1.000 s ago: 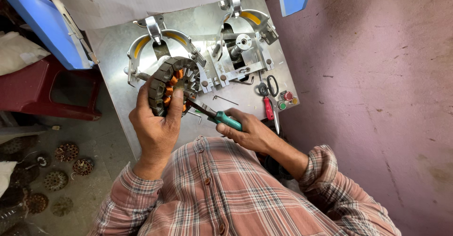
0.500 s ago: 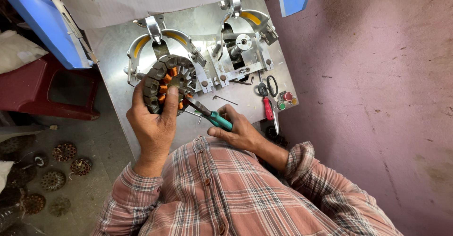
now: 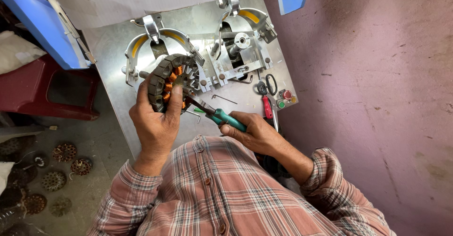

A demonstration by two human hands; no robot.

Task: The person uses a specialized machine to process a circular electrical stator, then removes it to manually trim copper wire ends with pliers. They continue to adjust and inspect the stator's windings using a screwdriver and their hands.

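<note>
Head camera looks straight down over a plaid-sleeved person at a small metal workbench (image 3: 118, 52) set against a mauve wall. Their left hand (image 3: 155, 120) is wrapped around a ring-shaped motor stator (image 3: 170, 80), dark laminations with orange copper windings showing between the slots, holding it tilted up off the bench just in front of the left winding fixture (image 3: 155, 38). The fingers curl over its rim and the thumb presses its near face, so the grip is firm and closed. The right hand (image 3: 257, 132) is closed around the teal handles of a pair of pliers (image 3: 212, 113), whose nose reaches up and left to the stator's lower right edge, touching or all but touching the windings there; I cannot tell whether the nose has anything pinched.

By the look of it, the step in hand is work on the winding ends or a lead at the stator's edge, with the part steadied in one hand and the tool applied with the other. A next move would call for a steady left grip and a small, careful action of the plier nose, since the copper is thin and easily nicked.

On the bench to the right lie scissors (image 3: 270, 82), a red-handled tool (image 3: 267, 107) and a few hex keys (image 3: 224, 98). More stators (image 3: 66, 152) sit on the floor at the left.
</note>
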